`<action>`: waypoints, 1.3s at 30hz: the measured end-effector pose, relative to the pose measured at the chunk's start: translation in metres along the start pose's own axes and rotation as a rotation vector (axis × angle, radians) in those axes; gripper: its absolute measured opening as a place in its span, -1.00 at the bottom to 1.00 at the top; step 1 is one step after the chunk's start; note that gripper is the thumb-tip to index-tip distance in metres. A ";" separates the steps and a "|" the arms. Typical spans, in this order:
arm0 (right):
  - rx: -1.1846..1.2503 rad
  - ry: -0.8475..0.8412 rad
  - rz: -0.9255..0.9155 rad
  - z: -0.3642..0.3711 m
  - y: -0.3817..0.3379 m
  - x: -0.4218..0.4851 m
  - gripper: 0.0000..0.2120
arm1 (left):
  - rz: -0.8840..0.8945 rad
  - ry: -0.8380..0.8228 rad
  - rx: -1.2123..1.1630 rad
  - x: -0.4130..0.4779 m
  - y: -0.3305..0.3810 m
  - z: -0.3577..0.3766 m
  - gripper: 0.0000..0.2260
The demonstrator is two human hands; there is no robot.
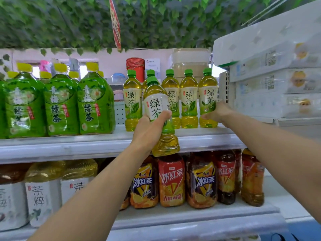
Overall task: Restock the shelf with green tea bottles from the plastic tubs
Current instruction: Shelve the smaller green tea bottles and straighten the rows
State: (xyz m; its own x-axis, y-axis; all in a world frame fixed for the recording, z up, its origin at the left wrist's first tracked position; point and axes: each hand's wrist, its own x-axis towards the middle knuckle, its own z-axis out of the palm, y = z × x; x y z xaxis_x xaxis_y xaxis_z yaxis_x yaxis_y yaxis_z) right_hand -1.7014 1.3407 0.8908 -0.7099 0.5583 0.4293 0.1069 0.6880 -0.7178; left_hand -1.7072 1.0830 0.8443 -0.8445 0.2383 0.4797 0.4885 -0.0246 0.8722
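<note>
Up front, the left hand (149,129) grips a green tea bottle (156,103) by its middle, slightly tilted, just before the edge of the upper shelf (69,145). The right hand (218,113) curls round the rightmost bottle (207,91) of the row standing on that shelf, thumb across its front.

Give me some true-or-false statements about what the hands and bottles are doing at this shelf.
1. The left hand grips a green tea bottle. True.
2. That bottle stands upright among the others. False: it is tilted, held in front of the upper shelf.
3. The right hand holds the rightmost bottle of the standing row. True.
4. The big bottles at the left have red caps. False: their caps are yellow.
</note>
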 end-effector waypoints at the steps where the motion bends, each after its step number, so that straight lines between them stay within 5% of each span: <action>1: 0.000 0.008 0.003 0.002 0.000 0.003 -0.49 | 0.000 0.001 -0.002 0.001 0.000 0.000 -0.72; 8: -0.054 -0.070 0.074 0.003 0.005 0.012 -0.49 | -0.012 -0.012 -0.022 -0.002 0.003 -0.001 -0.68; 11: -0.200 0.162 -0.007 0.003 -0.002 -0.001 -0.45 | -0.044 -0.031 -0.048 -0.003 0.006 -0.001 -0.65; 13: -0.007 0.297 -0.227 0.007 -0.020 -0.031 -0.57 | -0.042 -0.050 -0.081 -0.004 0.012 -0.005 -0.70; 15: 0.239 0.089 -0.418 0.010 -0.047 -0.076 -0.64 | -0.015 -0.042 -0.106 -0.001 0.017 -0.012 -0.75; 19: 0.214 -0.450 -0.524 0.023 -0.086 -0.137 -0.53 | 0.114 -0.049 -0.185 0.009 0.041 -0.029 -0.89; 24: 0.381 -0.361 -0.579 0.046 -0.119 -0.134 -0.79 | 0.193 -0.054 -0.090 0.035 0.075 -0.051 -0.68; 30: 0.431 -0.322 -0.448 0.087 -0.129 -0.108 -0.67 | 0.236 -0.134 0.137 0.058 0.065 -0.075 -0.56; 39: 0.249 -0.388 -0.349 0.118 -0.127 -0.096 -0.67 | 0.289 0.043 0.485 0.071 0.025 -0.082 -0.32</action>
State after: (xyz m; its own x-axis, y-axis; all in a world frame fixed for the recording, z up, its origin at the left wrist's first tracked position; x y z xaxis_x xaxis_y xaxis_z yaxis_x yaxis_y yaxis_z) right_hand -1.7293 1.1449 0.8765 -0.8819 0.0745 0.4655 -0.3135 0.6450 -0.6969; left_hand -1.7724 1.0198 0.9082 -0.6645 0.2482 0.7049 0.7378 0.3681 0.5659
